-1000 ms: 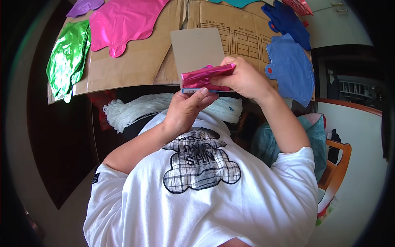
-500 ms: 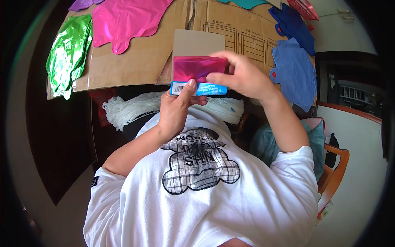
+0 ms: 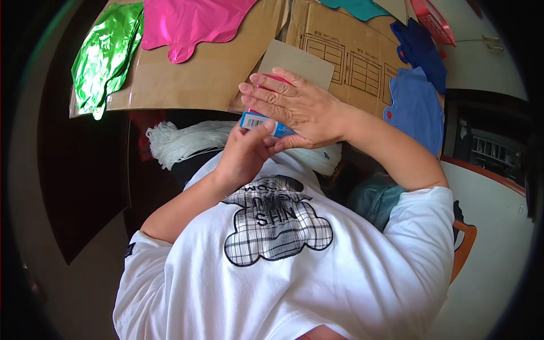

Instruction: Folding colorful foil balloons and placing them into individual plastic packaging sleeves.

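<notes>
My left hand point(image 3: 243, 156) grips the lower edge of a folded pink foil balloon point(image 3: 271, 78), its thumb on the balloon's blue card strip point(image 3: 256, 121). My right hand point(image 3: 297, 105) lies flat over the balloon with fingers stretched out to the left, covering nearly all of it, thumb curled under by the strip. A grey card sheet point(image 3: 300, 62) stands right behind the balloon and both hands. All this is held above my chest, in front of a brown cardboard sheet point(image 3: 215, 73).
On the cardboard sheet lie flat foil balloons: green point(image 3: 105, 54) at left, large pink point(image 3: 190, 22) at top, two blue point(image 3: 416, 107) at right, teal point(image 3: 360, 7) at top. A bundle of white string point(image 3: 187, 141) lies below it. A wooden chair point(image 3: 463, 249) stands at right.
My right hand has slid over the front of the pink balloon and now hides it. The balloon and grey card have dropped a little and tilted. My left hand keeps its hold.
</notes>
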{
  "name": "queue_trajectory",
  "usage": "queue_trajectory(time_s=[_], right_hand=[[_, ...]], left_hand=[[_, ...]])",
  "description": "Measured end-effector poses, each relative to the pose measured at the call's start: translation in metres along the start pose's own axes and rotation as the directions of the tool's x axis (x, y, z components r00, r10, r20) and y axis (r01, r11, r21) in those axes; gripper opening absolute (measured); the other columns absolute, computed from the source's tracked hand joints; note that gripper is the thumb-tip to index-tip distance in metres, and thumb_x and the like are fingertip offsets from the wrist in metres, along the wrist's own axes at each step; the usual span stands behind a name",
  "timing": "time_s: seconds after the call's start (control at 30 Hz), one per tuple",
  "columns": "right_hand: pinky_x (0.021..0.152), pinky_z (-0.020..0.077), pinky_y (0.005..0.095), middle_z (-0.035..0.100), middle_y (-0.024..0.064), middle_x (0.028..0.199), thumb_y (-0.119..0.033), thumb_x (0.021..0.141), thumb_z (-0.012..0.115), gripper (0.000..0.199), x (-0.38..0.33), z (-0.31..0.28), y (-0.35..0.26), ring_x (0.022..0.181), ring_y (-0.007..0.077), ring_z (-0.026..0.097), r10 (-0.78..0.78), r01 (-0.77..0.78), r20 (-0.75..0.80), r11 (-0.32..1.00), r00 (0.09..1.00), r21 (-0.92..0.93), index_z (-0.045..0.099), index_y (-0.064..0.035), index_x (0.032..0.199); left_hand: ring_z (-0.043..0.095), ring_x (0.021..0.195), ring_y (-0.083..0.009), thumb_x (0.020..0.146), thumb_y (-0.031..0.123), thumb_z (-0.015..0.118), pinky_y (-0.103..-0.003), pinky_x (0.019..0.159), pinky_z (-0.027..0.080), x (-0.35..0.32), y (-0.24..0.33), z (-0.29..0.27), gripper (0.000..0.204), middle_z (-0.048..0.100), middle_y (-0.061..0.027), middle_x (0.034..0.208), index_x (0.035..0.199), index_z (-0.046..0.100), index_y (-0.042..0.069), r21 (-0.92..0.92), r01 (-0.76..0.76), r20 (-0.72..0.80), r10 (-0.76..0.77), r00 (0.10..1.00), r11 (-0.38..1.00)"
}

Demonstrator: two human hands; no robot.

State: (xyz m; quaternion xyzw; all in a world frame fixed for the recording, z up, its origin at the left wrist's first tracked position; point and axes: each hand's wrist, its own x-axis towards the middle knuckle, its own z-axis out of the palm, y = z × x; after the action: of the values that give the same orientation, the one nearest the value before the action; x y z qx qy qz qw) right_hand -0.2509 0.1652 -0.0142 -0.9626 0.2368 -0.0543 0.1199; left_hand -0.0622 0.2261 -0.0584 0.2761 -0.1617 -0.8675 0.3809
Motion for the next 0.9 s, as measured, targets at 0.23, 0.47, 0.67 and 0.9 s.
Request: queue_trajectory(time_s=[0.23,0.47,0.67,0.9], right_hand=[[0.117,0.0132,0.0470,0.028,0.0107,0.153,-0.043,0.092,0.051,0.068,-0.002,-0.006,0.002,0.143,0.0261,0.023,0.047,-0.023,-0.068,0.951,0.997,0.307,0.030,-0.0082,0.147],[0.117,0.0143,0.0467,0.028,0.0065,0.154,-0.030,0.090,0.055,0.063,-0.007,-0.004,0.007,0.143,0.0253,0.023,0.016,-0.017,-0.021,1.000,1.000,-0.027,0.032,-0.0134,0.147],[0.118,0.0111,0.0454,0.025,0.0057,0.155,-0.047,0.092,0.047,0.065,-0.004,-0.002,0.009,0.144,0.0247,0.020,0.028,-0.027,0.026,0.997,0.999,-0.071,0.029,-0.0190,0.148],[0.118,0.0063,0.0481,0.021,0.0070,0.157,-0.058,0.087,0.050,0.081,-0.002,-0.019,-0.006,0.145,0.0236,0.018,-0.080,0.087,0.087,0.993,0.993,-0.082,0.026,-0.0132,0.149]], left_hand=[[0.066,0.087,-0.0156,0.094,0.013,0.058,-0.033,0.081,0.055,-0.003,0.004,0.009,0.018,0.066,-0.0062,0.098,0.107,0.060,0.002,0.085,0.057,-0.136,-0.045,0.990,0.995],[0.066,0.084,-0.0149,0.093,0.014,0.060,-0.031,0.079,0.055,-0.006,0.011,0.014,0.016,0.067,-0.0044,0.097,0.106,0.062,0.005,0.209,0.093,-0.211,-0.048,0.976,0.974],[0.064,0.091,-0.0162,0.096,0.015,0.054,-0.035,0.081,0.056,-0.004,0.008,0.020,0.023,0.064,-0.0060,0.106,0.116,0.055,0.003,0.015,0.169,-0.231,-0.161,0.960,0.986],[0.063,0.092,-0.0155,0.098,0.019,0.052,-0.036,0.081,0.057,-0.003,0.006,0.021,0.023,0.062,-0.0057,0.105,0.115,0.055,0.003,0.141,0.067,-0.180,-0.041,0.983,0.988]])
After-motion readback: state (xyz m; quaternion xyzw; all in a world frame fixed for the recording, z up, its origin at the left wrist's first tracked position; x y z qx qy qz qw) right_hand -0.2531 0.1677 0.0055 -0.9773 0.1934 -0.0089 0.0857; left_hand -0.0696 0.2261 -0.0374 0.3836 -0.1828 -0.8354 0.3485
